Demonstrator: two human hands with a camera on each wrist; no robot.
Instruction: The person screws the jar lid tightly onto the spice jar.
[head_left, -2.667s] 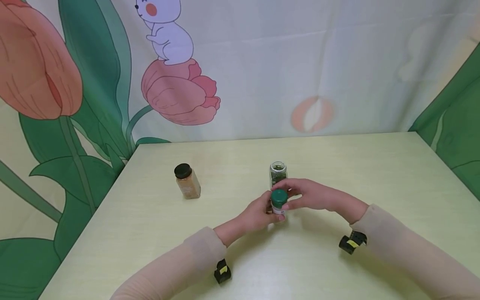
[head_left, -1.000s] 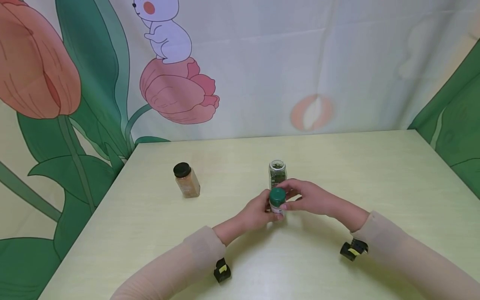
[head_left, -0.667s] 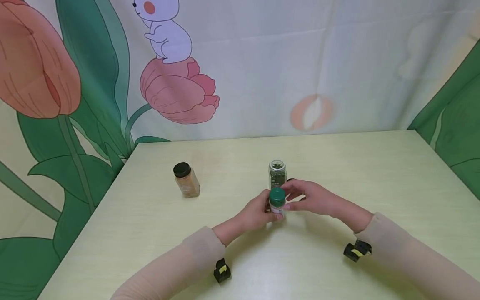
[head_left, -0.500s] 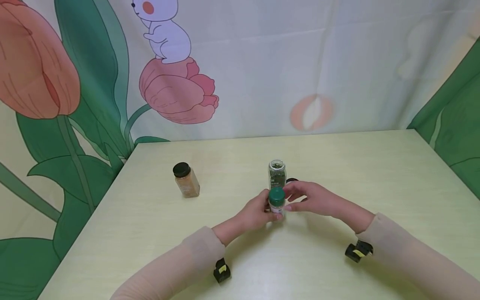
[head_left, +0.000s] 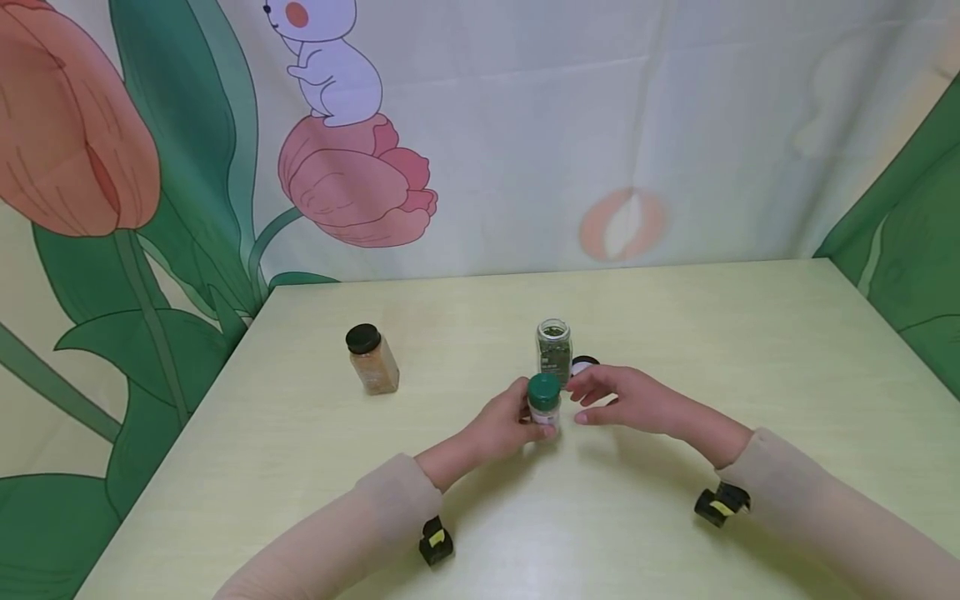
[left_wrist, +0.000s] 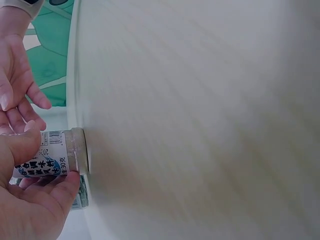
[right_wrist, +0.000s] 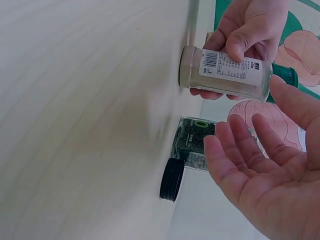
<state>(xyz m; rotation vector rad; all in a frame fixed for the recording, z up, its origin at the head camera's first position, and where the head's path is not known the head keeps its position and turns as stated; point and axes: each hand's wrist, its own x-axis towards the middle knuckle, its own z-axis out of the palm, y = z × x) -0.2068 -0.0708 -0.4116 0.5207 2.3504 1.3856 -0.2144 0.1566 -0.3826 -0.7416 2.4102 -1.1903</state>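
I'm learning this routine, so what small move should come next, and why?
I'd probably reach the right hand toward the black lid: that hand is empty, the lid lies beside the uncapped herb jar, and the left hand holds the green-capped jar.

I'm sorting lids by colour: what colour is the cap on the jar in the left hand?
Dark green; the cap shows best in the head view.

The pale wood-grained bench [head_left: 750, 350] carries an upright black-capped spice jar [head_left: 377, 368]; well apart stands an uncapped glass herb jar [head_left: 554, 354], a black lid [right_wrist: 172, 180] just beside it.
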